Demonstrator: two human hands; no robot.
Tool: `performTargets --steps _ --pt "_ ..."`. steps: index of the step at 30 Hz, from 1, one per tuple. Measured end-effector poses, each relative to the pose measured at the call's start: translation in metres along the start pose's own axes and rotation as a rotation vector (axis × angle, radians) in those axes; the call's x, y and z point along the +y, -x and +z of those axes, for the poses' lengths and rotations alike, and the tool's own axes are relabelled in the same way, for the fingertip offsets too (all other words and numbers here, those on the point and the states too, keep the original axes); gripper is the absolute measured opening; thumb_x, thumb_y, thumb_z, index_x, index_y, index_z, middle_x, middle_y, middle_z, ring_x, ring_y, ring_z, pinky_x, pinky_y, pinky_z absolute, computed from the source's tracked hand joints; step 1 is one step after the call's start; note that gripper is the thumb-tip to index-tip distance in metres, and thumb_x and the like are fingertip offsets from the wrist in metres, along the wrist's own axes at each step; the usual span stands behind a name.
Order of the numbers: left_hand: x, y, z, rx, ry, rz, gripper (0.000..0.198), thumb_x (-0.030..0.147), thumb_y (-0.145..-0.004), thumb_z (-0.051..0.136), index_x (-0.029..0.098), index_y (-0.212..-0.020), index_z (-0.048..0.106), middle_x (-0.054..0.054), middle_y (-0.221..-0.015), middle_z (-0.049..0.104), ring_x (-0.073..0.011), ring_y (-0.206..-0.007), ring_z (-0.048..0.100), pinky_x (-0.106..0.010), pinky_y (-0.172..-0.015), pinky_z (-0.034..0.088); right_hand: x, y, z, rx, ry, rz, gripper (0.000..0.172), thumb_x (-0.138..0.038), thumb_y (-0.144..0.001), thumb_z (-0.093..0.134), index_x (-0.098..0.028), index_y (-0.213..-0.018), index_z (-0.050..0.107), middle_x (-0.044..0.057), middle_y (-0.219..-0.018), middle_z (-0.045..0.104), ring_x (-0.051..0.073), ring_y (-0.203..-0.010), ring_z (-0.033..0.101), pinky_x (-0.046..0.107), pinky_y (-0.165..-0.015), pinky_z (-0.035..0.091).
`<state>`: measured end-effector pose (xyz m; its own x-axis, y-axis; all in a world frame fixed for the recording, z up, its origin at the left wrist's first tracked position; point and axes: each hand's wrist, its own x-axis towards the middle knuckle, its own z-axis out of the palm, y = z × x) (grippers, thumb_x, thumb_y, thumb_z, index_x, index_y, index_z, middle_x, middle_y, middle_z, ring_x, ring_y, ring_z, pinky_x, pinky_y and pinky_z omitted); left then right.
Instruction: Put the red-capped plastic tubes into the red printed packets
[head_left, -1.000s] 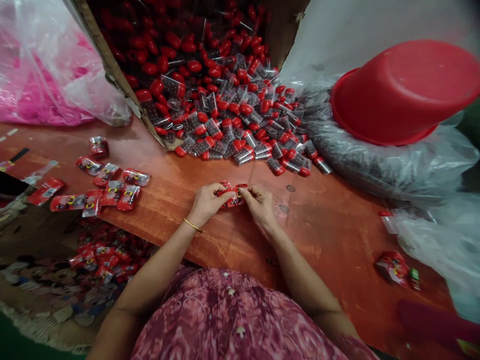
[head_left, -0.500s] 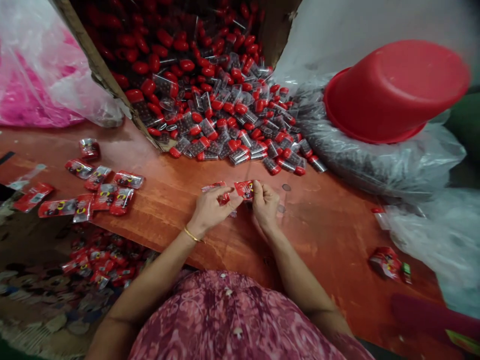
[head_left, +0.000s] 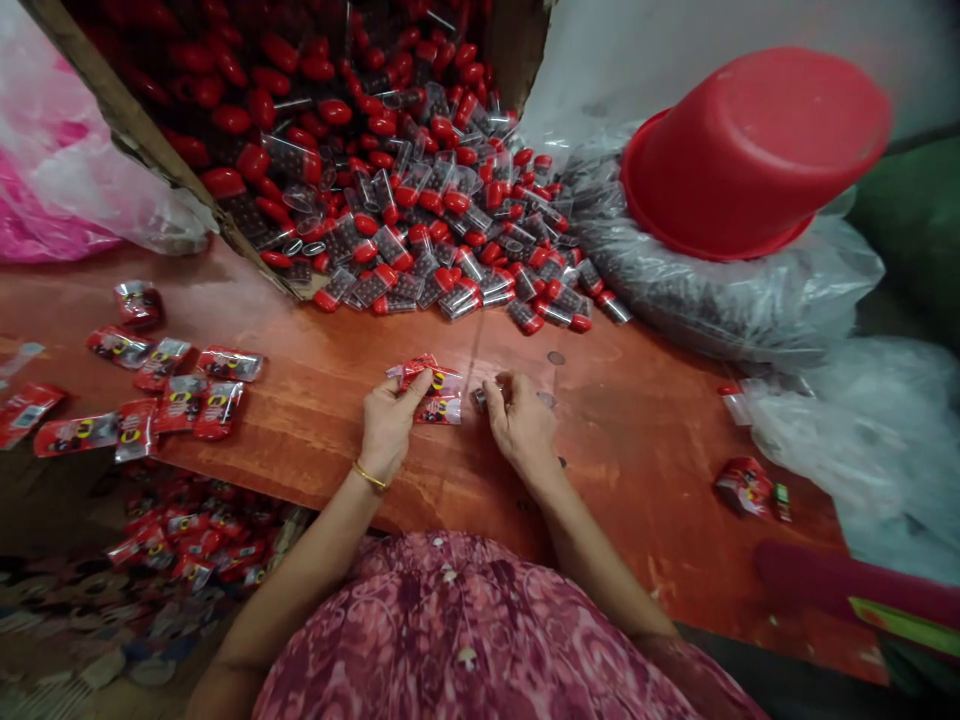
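Observation:
My left hand (head_left: 390, 425) pinches a red printed plastic wrapper (head_left: 412, 372) between thumb and fingers. Beneath it, a second red and clear wrapper (head_left: 441, 408) shows on the wooden table. To the right, apart from the wrappers, my right hand (head_left: 521, 420) is curled just above the tabletop. At its fingertips is a small dark, shiny piece (head_left: 480, 398), mostly covered by the fingers, so its kind is unclear. Beyond both hands lies a heap of small clear containers with red caps (head_left: 390, 245), spilling from a cardboard box (head_left: 139, 120).
Several filled red packets (head_left: 180, 400) lie on the table (head_left: 630, 470) at left, with more packets (head_left: 199, 535) below its edge. A red tub (head_left: 757, 150) sits upside down on a stuffed plastic bag (head_left: 697, 300). A crumpled red packet (head_left: 744, 487) lies at right.
My hands have moved apart; the red wrapper both were at is now in my left hand alone. My right hand has opened somewhat around a small dark piece. The view has shifted right.

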<state>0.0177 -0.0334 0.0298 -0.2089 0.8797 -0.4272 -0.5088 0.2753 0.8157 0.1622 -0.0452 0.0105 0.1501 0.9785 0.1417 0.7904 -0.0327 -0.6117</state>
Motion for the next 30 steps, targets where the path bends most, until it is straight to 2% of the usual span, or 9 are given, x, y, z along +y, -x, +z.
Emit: performTargets --steps 3,6,8,12,16,20,23,27,30 --pt "0.004 0.001 -0.001 -0.043 -0.017 -0.052 0.041 0.041 -0.038 0.084 0.013 -0.064 0.069 0.000 -0.059 0.066 -0.0080 -0.050 0.055 -0.021 -0.051 0.046 0.018 0.002 -0.007 -0.028 0.258 -0.069 0.036 -0.046 -0.082 0.050 -0.015 -0.097 0.061 0.011 -0.089 0.059 0.022 -0.078 0.053 0.031 -0.065 0.040" --pt "0.005 0.003 -0.003 -0.065 -0.034 -0.119 0.043 0.042 -0.036 0.084 0.012 -0.063 0.068 0.000 -0.059 0.066 -0.0082 -0.050 0.056 -0.021 -0.051 0.047 0.036 0.008 -0.014 -0.089 0.233 -0.263 0.025 -0.034 -0.082 0.050 -0.018 -0.097 0.061 0.011 -0.099 0.059 0.023 -0.088 0.053 0.035 -0.077 0.041" --pt "0.005 0.004 -0.005 -0.055 -0.037 -0.149 0.044 0.042 -0.035 0.084 0.012 -0.063 0.068 0.000 -0.058 0.066 -0.0078 -0.049 0.055 -0.020 -0.051 0.046 0.045 0.012 -0.017 -0.060 0.187 -0.312 0.029 -0.037 -0.081 0.050 -0.018 -0.101 0.060 0.012 -0.107 0.057 0.024 -0.096 0.053 0.036 -0.081 0.041" --pt "0.008 0.005 -0.006 -0.045 -0.038 -0.170 0.047 0.042 -0.033 0.084 0.012 -0.065 0.068 0.000 -0.058 0.066 -0.0073 -0.049 0.055 -0.019 -0.049 0.044 0.051 0.014 -0.013 0.056 0.342 -0.218 0.059 -0.057 -0.075 0.054 -0.011 -0.113 0.054 0.017 -0.110 0.057 0.029 -0.097 0.051 0.040 -0.080 0.039" --pt "0.010 0.006 -0.006 -0.066 -0.045 -0.189 0.048 0.044 -0.032 0.084 0.012 -0.063 0.067 0.000 -0.057 0.066 -0.0075 -0.048 0.055 -0.019 -0.048 0.043 0.046 0.012 -0.009 0.017 0.484 -0.146 0.048 -0.048 -0.083 0.047 -0.011 -0.114 0.054 0.016 -0.103 0.062 0.027 -0.085 0.052 0.036 -0.073 0.038" --pt "0.009 0.005 -0.010 -0.059 -0.067 -0.220 0.048 0.044 -0.033 0.084 0.012 -0.062 0.066 0.000 -0.054 0.065 -0.0076 -0.045 0.055 -0.018 -0.046 0.042 0.049 0.010 -0.012 -0.005 0.530 -0.075 0.046 -0.047 -0.084 0.047 -0.010 -0.109 0.058 0.018 -0.101 0.062 0.029 -0.084 0.053 0.037 -0.068 0.039" --pt "0.007 0.003 -0.011 -0.090 -0.066 -0.248 0.045 0.044 -0.036 0.084 0.012 -0.063 0.066 0.000 -0.055 0.065 -0.0074 -0.045 0.056 -0.018 -0.046 0.041 0.057 0.008 -0.016 -0.029 0.424 -0.068 0.039 -0.042 -0.081 0.052 -0.010 -0.102 0.060 0.017 -0.094 0.063 0.029 -0.084 0.055 0.039 -0.071 0.042" --pt "0.008 0.002 -0.012 -0.123 -0.060 -0.306 0.041 0.040 -0.040 0.084 0.013 -0.065 0.065 0.000 -0.058 0.066 -0.0082 -0.046 0.057 -0.019 -0.048 0.044 0.059 0.010 -0.025 -0.101 -0.039 -0.099 0.036 -0.040 -0.078 0.056 -0.016 -0.104 0.058 0.009 -0.090 0.066 0.021 -0.076 0.059 0.034 -0.069 0.047" --pt "0.010 0.002 -0.013 -0.175 -0.060 -0.303 0.041 0.041 -0.040 0.084 0.013 -0.064 0.066 -0.001 -0.059 0.067 -0.0086 -0.048 0.057 -0.019 -0.049 0.044 0.046 0.016 -0.039 -0.139 -0.283 -0.183 0.036 -0.039 -0.077 0.060 -0.020 -0.107 0.058 0.006 -0.096 0.068 0.019 -0.083 0.063 0.033 -0.074 0.050"
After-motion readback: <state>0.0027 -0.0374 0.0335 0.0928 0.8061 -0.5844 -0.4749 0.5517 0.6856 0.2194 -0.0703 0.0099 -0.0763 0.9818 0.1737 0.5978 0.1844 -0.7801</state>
